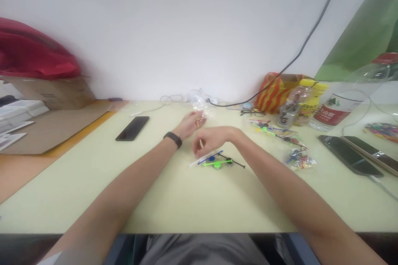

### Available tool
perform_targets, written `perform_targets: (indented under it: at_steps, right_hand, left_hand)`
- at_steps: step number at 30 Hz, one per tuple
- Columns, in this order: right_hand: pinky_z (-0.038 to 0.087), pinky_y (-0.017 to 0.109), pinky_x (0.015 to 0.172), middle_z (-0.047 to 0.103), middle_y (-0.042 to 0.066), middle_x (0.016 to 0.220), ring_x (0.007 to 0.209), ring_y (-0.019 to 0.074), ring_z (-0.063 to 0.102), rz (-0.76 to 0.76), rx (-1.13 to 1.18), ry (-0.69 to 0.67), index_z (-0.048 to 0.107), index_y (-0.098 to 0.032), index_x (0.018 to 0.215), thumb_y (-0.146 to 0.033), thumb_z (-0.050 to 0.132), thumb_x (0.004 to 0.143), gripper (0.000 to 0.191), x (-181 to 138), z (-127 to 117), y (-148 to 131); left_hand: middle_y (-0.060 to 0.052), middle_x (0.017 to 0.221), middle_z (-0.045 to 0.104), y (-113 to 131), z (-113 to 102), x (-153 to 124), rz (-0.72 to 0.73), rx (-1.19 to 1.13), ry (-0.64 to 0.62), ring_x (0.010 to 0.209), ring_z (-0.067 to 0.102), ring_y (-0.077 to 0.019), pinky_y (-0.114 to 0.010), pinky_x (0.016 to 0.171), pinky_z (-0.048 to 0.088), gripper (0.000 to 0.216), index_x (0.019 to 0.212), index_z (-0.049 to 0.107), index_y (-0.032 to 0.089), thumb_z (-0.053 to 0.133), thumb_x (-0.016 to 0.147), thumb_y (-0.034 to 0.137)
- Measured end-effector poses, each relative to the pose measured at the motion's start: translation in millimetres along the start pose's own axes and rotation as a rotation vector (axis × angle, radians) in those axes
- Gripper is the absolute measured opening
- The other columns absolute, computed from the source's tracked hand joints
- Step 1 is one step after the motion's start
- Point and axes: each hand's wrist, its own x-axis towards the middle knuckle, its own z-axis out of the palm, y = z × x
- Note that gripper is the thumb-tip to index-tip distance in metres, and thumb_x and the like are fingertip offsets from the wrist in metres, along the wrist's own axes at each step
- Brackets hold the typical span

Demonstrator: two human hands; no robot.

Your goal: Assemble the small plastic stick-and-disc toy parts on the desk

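Note:
My left hand (190, 124), a black band round its wrist, is closed on a crinkled clear plastic bag (200, 101) near the back of the table. A small orange-yellow piece (197, 123) shows at its fingers. Nearer to me, my right hand (212, 138) is bent downward with thumb and fingers curled into a pinch. What lies between those fingertips, if anything, I cannot make out. Just below it are small plastic stick-like parts: a bright green one (217, 164), a blue one (212, 158), a black one (230, 162) and a blurred white one (196, 161).
A black phone (132, 128) lies left of my hands. To the right are bagged coloured parts (300, 159), more loose parts (267, 128), glasses (252, 113), bottles (334, 112) and two phones (350, 155). A cable (298, 56) hangs across the wall. Cardboard (62, 126) covers the left side.

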Motion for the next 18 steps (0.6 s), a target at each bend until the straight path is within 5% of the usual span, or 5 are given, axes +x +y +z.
perform_targets:
  at_steps: [3,7,14,18]
  right_hand:
    - [0.045,0.021,0.064,0.076,0.0,0.082,0.071,0.0118,0.064,0.036,0.04,-0.17,0.079,-0.015,0.086,-0.029,0.079,0.083,0.014,13,15,2]
    - [0.045,0.021,0.063,0.076,0.001,0.084,0.072,0.0127,0.064,0.047,0.012,-0.092,0.079,-0.015,0.086,-0.025,0.075,0.084,0.011,11,11,4]
    - [0.048,0.024,0.062,0.072,0.004,0.078,0.068,0.0154,0.065,0.061,0.102,0.465,0.072,-0.016,0.084,-0.023,0.068,0.084,0.009,-32,-32,2]
    - [0.053,0.025,0.06,0.068,0.003,0.076,0.064,0.0162,0.068,0.051,0.194,0.977,0.064,-0.017,0.09,-0.02,0.073,0.078,0.015,-53,-52,15]
  left_hand:
    - [-0.008,0.09,0.073,-6,0,0,0.063,0.076,-0.009,0.082,0.073,-0.016,-0.029,0.083,0.059,0.034,0.093,0.067,0.013,0.093,0.071,0.018]
    - [-0.008,0.092,0.074,-11,0,0,0.121,0.183,-0.043,0.084,0.073,-0.0175,-0.031,0.083,0.058,0.039,0.096,0.069,0.014,0.094,0.067,0.02]
    - [-0.006,0.078,0.074,-10,3,-12,0.206,0.379,-0.177,0.074,0.07,-0.021,-0.03,0.068,0.052,0.04,0.087,0.07,0.013,0.095,0.057,0.019]
    - [-0.008,0.094,0.077,-12,11,-19,0.252,0.474,-0.219,0.082,0.071,-0.0195,-0.03,0.073,0.053,0.045,0.099,0.071,0.015,0.096,0.064,0.03]
